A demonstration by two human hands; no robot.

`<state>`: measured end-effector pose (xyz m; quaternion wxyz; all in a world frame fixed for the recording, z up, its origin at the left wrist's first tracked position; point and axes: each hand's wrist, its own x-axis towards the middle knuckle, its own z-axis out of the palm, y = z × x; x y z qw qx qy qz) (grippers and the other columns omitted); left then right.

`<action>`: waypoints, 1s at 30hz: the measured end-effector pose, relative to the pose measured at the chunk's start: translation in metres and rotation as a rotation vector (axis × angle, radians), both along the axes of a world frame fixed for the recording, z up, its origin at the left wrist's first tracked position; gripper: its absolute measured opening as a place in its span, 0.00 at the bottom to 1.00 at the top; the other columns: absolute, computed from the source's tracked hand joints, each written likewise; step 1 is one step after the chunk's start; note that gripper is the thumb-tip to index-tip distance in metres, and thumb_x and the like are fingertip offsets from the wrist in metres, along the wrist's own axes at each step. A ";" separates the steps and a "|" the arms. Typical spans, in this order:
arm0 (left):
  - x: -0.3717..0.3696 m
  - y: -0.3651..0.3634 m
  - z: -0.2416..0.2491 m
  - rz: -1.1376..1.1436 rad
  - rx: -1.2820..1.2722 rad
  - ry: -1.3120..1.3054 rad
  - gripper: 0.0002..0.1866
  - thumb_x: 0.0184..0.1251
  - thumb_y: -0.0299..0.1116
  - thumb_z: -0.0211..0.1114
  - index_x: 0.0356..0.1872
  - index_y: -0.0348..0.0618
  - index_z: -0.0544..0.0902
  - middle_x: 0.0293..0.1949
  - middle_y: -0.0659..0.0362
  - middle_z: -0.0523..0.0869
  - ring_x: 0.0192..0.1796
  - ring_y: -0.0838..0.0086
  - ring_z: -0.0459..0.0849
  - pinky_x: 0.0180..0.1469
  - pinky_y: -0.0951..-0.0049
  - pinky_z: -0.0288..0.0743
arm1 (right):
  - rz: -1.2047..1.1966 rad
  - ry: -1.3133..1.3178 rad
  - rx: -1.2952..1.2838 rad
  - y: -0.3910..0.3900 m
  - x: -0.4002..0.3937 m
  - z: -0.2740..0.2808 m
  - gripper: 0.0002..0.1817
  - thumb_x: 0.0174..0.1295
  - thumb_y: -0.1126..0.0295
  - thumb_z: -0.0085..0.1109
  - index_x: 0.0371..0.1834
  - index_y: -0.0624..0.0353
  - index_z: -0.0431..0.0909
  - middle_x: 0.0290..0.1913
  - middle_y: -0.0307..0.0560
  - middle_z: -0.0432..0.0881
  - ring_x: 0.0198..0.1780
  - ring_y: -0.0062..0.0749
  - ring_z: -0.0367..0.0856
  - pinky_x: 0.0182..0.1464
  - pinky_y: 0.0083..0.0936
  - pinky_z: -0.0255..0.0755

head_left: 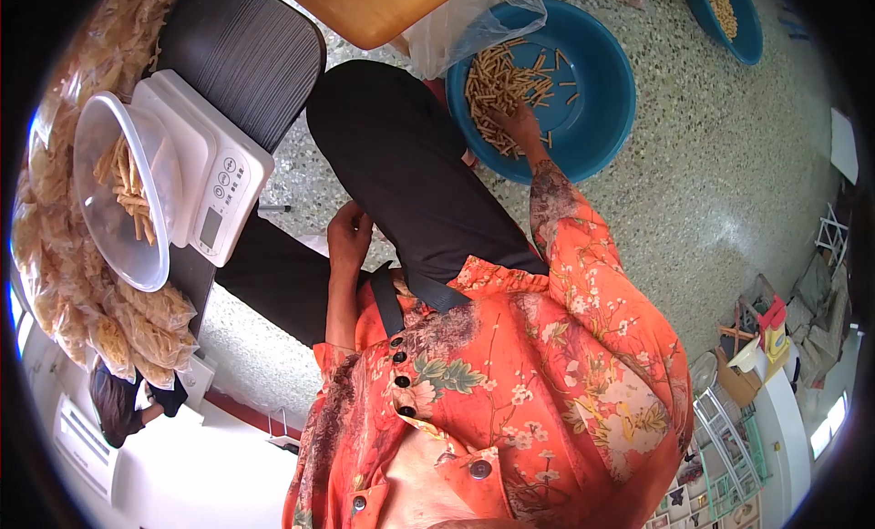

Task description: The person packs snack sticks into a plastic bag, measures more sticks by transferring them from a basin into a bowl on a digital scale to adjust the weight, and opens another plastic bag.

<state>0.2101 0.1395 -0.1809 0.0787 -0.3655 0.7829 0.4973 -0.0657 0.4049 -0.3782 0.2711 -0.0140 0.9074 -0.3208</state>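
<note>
We look down on a large blue basin (597,92) set on the speckled floor (702,174), with brown stick-shaped pieces (492,84) heaped toward its left side and a few strewn singly across the bottom. Our right hand (518,126) reaches inside, its fingers partly bent and down among the heap; the fingertips are hidden, so we cannot tell whether they have hold of any. Our left hand (350,236) is beside our black-trousered leg (392,133), its fingers curled in and the thumb close to them; we cannot tell whether anything is tucked inside.

A clear plastic bag (474,23) hangs over the basin's upper left rim, next to a rounded wooden corner (369,5). To our left, a white scale (223,178) with buttons and a small display stands on a dark ribbed surface (241,60). On it sits a clear bowl (102,221) with more sticks (135,192) inside, and beyond that we see many packed clear bags (55,219) crowded together. Well apart from our basin, at upper right, a second blue basin (749,32) holds pale pieces (722,8). Another person (118,406), dark-haired, shows at lower left.
</note>
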 end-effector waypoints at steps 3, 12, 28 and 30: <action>0.003 0.000 -0.001 -0.012 0.008 -0.006 0.10 0.63 0.26 0.61 0.45 0.36 0.83 0.32 0.56 0.86 0.32 0.75 0.82 0.36 0.72 0.75 | -0.024 0.017 -0.066 0.013 0.003 -0.008 0.49 0.48 0.49 0.74 0.69 0.65 0.64 0.55 0.57 0.81 0.51 0.41 0.83 0.50 0.35 0.76; 0.010 -0.004 -0.008 -0.070 -0.006 0.000 0.10 0.64 0.26 0.60 0.44 0.36 0.82 0.35 0.54 0.86 0.32 0.71 0.83 0.37 0.70 0.75 | -0.050 -0.188 -0.237 0.002 0.000 0.003 0.44 0.49 0.52 0.72 0.65 0.69 0.69 0.44 0.55 0.86 0.44 0.39 0.85 0.44 0.35 0.77; 0.008 -0.010 -0.006 -0.158 -0.108 -0.006 0.12 0.61 0.26 0.61 0.46 0.38 0.83 0.35 0.51 0.85 0.34 0.66 0.84 0.38 0.68 0.76 | -0.528 -0.446 -0.663 0.030 -0.001 0.054 0.22 0.54 0.74 0.70 0.52 0.56 0.75 0.38 0.46 0.83 0.36 0.31 0.84 0.29 0.30 0.82; 0.003 -0.010 0.003 -0.170 -0.113 -0.020 0.12 0.61 0.27 0.61 0.45 0.38 0.83 0.36 0.51 0.85 0.34 0.65 0.84 0.38 0.68 0.76 | -0.535 -0.453 -0.683 0.030 -0.001 0.070 0.20 0.55 0.74 0.69 0.51 0.54 0.75 0.38 0.44 0.83 0.38 0.32 0.84 0.32 0.32 0.83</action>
